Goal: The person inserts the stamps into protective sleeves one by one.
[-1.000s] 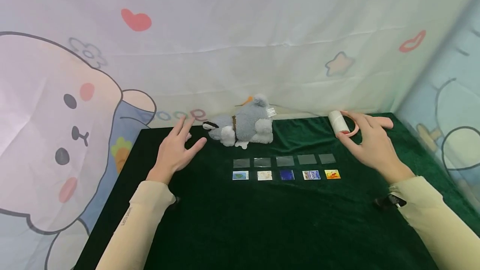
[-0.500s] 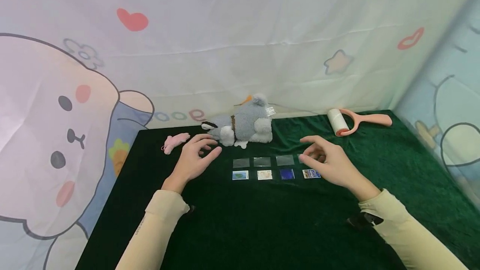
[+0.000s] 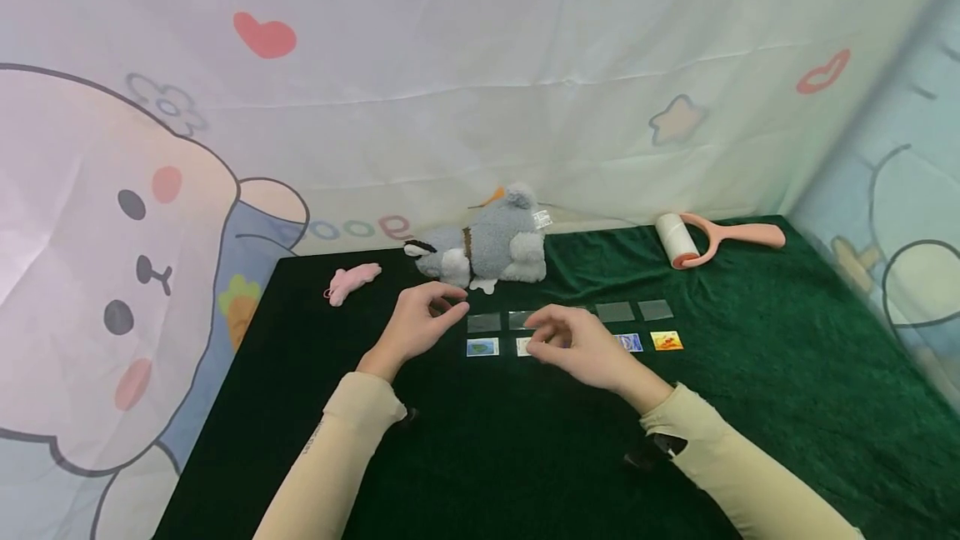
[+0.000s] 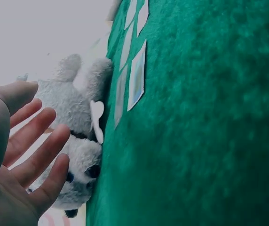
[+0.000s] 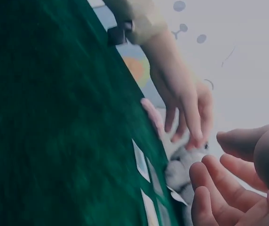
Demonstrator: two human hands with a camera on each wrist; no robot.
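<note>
Your left hand [image 3: 416, 319] hangs just left of two short rows, its fingers loosely bent and grasping nothing. Your right hand [image 3: 581, 346] hovers above the middle of them, half uncurled, likewise with nothing in its grasp. Picture cards [image 3: 482, 347] lie on the green cloth [image 3: 525, 457] in the nearer row, clear plastic slips [image 3: 483, 322] in the farther one. Likely faults: the cards look thin, so your fingertips may skid over one or nudge its neighbour; the slips, barely visible against the cloth, may be brushed askew; and with your right hand masking mid-row, you may misjudge a pinch there. Compare the views: from the head, the right hand's grasp is partly hidden, whereas the right wrist view shows its thumb apart from the fingers. The left wrist view shows the left fingers spread. Neither wrist view shows the yellow card [image 3: 666, 341] at the right end.
</note>
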